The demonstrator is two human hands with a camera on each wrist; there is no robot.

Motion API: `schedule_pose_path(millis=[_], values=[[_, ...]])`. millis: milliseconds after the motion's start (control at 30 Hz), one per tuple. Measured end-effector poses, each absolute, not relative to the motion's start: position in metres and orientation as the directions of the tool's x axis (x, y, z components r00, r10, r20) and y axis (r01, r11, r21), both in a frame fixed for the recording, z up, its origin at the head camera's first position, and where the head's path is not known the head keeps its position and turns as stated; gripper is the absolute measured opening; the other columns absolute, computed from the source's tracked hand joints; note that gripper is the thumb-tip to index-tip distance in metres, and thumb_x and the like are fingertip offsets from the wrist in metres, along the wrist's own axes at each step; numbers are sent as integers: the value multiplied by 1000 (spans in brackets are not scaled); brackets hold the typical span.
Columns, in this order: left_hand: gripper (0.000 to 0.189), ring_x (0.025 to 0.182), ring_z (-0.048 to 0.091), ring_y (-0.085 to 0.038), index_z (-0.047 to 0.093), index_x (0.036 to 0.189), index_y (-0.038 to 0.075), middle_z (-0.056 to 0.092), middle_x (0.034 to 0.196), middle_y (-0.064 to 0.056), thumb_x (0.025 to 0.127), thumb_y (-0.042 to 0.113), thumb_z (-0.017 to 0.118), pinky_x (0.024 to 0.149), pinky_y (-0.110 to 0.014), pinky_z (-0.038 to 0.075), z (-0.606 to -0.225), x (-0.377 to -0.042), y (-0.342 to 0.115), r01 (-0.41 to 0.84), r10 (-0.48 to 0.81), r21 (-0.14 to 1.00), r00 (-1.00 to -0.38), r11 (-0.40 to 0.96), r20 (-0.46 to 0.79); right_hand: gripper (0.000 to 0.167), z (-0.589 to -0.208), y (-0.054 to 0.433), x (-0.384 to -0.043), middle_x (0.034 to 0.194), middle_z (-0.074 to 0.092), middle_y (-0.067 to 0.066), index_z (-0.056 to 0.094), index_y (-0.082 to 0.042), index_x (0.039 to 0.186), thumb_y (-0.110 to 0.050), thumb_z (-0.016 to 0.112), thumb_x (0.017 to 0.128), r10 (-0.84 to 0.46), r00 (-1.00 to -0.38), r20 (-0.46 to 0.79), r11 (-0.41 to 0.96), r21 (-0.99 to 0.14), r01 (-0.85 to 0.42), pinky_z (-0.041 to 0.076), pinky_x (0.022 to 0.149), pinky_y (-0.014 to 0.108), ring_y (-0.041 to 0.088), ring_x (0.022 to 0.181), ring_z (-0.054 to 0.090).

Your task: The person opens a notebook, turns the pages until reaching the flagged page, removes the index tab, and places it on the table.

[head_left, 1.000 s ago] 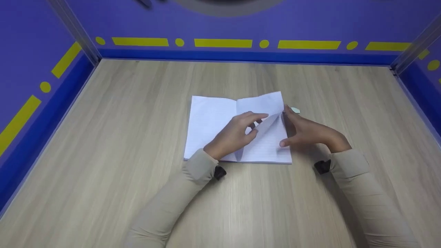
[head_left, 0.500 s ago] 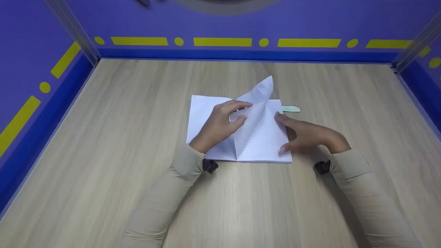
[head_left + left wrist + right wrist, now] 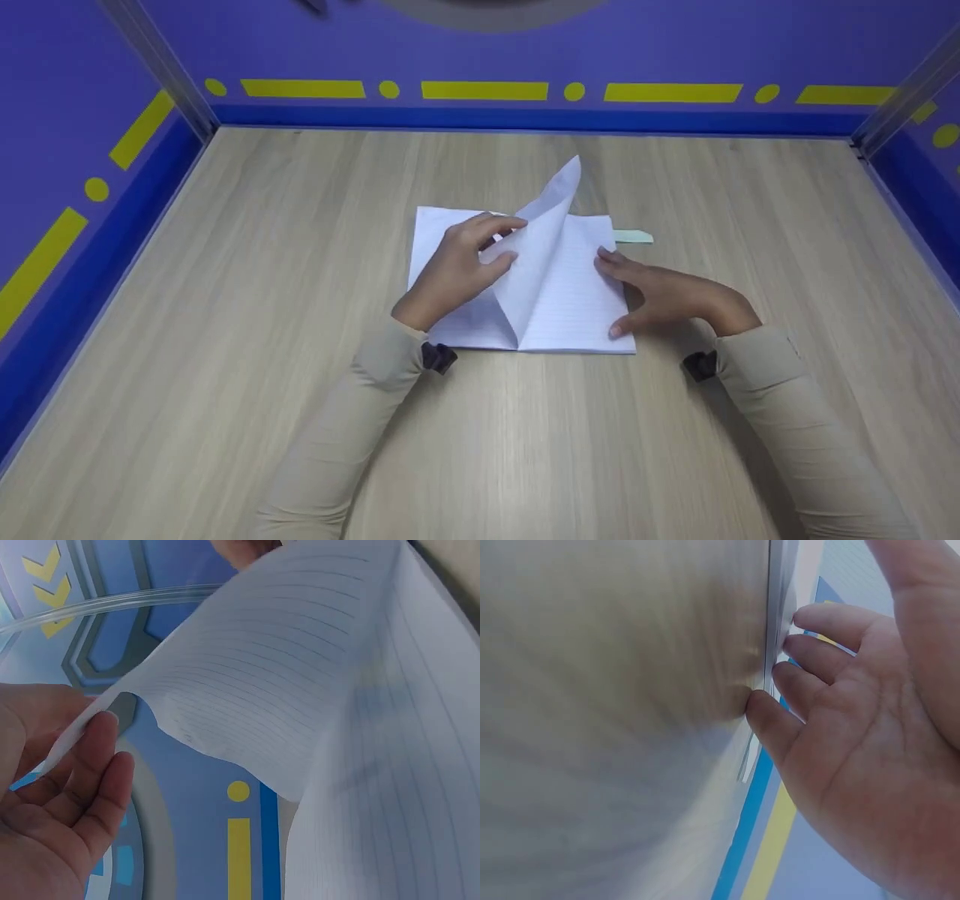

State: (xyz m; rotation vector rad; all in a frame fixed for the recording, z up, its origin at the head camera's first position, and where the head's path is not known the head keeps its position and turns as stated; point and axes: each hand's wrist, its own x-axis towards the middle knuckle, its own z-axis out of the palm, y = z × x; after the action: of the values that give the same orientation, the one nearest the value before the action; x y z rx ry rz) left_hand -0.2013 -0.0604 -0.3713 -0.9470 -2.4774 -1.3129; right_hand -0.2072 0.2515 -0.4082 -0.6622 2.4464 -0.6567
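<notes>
An open notebook (image 3: 581, 300) with lined white pages lies on the table. One lifted page (image 3: 541, 251) stands up from the spine, its top corner curling toward the back. My left hand (image 3: 457, 262) is over the left half, holding this page; in the left wrist view the page's edge (image 3: 79, 731) runs between the curled fingers. My right hand (image 3: 667, 296) rests at the notebook's right edge, with fingertips on the right page and the thumb near its lower right edge. Its fingers (image 3: 832, 626) are spread and loosely bent in the right wrist view.
A pale green strip (image 3: 634, 237) sticks out from under the notebook's right side. The wood-grain table (image 3: 285, 225) is bordered by blue panels (image 3: 480, 120) with yellow markings at the back and sides. Dark wrist cameras are strapped at both cuffs.
My left hand has moved left, and the lifted page has swung up and leftward from the right half. The green strip shows more. The right hand has shifted only slightly.
</notes>
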Motion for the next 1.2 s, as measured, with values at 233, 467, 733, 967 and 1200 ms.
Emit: schedule_pose_path(millis=[233, 467, 733, 967, 1200], values=[[45, 122, 53, -21, 58, 131, 4, 52, 135, -12, 86, 1, 64, 99, -29, 47, -373, -204, -72, 637, 506, 628, -759, 448, 409, 109, -408, 250, -205, 162, -3, 14, 11, -5, 154, -43, 78, 77, -554, -749, -363, 781, -539, -317, 12, 118, 53, 35, 149, -1], [58, 148, 18, -28, 51, 139, 11, 23, 160, -10, 84, 3, 68, 118, -36, 25, -374, -206, -82, 674, 552, 524, -734, 521, 395, 113, -406, 248, -203, 163, -4, 9, 10, -6, 154, -37, 82, 72, -558, -753, -348, 773, -548, -320, 11, 118, 53, 31, 150, -3], [65, 151, 2, -26, 43, 145, 14, 14, 162, -4, 85, 7, 67, 121, -48, 6, -374, -207, -91, 682, 622, 459, -722, 569, 301, 112, -406, 243, -203, 163, 2, 0, 14, -14, 155, -36, 84, 70, -569, -757, -322, 762, -553, -337, 14, 119, 49, 25, 150, 1], [72, 151, 1, -20, 36, 148, 11, 14, 162, -2, 85, 18, 72, 121, -47, -2, -378, -210, -101, 583, 627, 469, -775, 663, 76, 110, -407, 240, -205, 163, 6, 1, 15, -17, 154, -46, 80, 70, -576, -753, -319, 761, -545, -352, 17, 119, 47, 24, 150, 7], [88, 151, -2, -24, 28, 151, 8, 9, 163, -7, 79, 23, 78, 122, -43, -1, -392, -218, -115, 450, 620, 546, -765, 707, -172, 108, -407, 240, -204, 162, 6, 3, 13, -17, 154, -43, 79, 73, -574, -736, -357, 776, -524, -351, 16, 119, 48, 25, 150, 6]])
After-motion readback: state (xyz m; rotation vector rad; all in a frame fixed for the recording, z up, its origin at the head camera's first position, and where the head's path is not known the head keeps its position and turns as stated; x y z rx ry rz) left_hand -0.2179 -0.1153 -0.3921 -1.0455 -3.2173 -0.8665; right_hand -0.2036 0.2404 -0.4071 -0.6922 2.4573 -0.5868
